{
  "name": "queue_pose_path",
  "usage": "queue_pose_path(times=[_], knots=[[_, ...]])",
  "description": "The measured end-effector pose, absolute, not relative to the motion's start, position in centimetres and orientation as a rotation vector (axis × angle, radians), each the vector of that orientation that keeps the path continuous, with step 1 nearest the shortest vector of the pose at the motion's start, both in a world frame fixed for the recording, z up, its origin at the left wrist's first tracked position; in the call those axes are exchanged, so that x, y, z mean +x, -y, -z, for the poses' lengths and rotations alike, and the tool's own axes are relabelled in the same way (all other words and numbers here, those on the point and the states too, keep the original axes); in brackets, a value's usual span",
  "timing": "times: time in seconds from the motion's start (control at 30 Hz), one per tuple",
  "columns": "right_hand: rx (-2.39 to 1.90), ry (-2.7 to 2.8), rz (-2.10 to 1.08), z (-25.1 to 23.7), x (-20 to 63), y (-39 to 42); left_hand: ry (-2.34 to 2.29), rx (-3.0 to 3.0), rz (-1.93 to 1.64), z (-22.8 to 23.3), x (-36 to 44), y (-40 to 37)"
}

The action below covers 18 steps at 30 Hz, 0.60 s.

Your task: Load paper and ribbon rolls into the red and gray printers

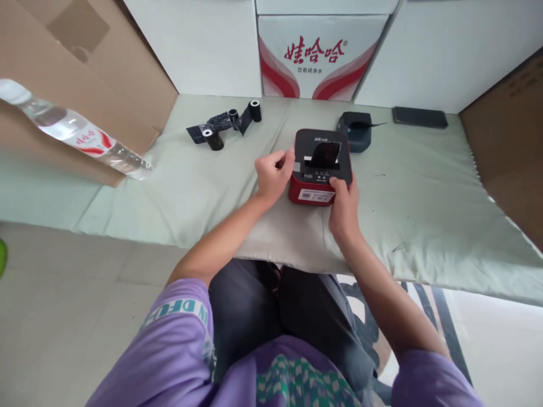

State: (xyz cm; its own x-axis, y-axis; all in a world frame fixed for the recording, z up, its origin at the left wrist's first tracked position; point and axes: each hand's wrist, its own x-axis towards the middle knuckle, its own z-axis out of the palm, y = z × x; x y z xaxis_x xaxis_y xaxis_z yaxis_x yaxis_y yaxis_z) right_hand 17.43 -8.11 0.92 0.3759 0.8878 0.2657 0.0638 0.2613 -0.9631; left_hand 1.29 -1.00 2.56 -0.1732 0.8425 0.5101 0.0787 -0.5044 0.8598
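Note:
A small red and black label printer [311,176] stands on the cloth-covered surface, its black top towards me. A piece of dark glossy film [326,154] sticks up from the slot in its top. My right hand [345,209] grips the printer's near right corner, thumb on the top edge and fingers down the side, partly hidden. My left hand [274,176] is closed, its fingers curled and its fingertips against the printer's left edge. Just behind the printer on the right sits a dark, rounded device [358,141] with a thin black strip sticking out.
Black ribbon rolls [215,140] with crumpled black film lie at the back left. A dark phone [419,117] rests at the back right. A water bottle [91,135] leans by a cardboard box [97,62] on the left. White boxes [314,56] line the back; another carton [509,135] stands right.

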Motion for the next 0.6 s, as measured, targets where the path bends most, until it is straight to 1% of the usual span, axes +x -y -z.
queue_pose_path(times=[0.1, 0.47, 0.53, 0.6], knots=[[-1.180, 0.948, -0.801, -0.3, 17.0, 9.6, -1.043, 1.485, -1.773, -2.1, 1.7, 1.5], [-1.231, 1.024, -0.784, -0.6, 16.0, 10.9, -0.903, 1.504, -1.727, 0.5, 1.0, 0.3], [-1.249, 1.067, -0.716, -0.7, 16.3, 11.4, -0.886, 1.581, -1.685, 0.8, 0.4, -0.5], [-1.198, 1.160, -0.477, -1.2, 16.5, 12.2, -0.863, 1.676, -1.620, 1.0, -0.6, -1.6]])
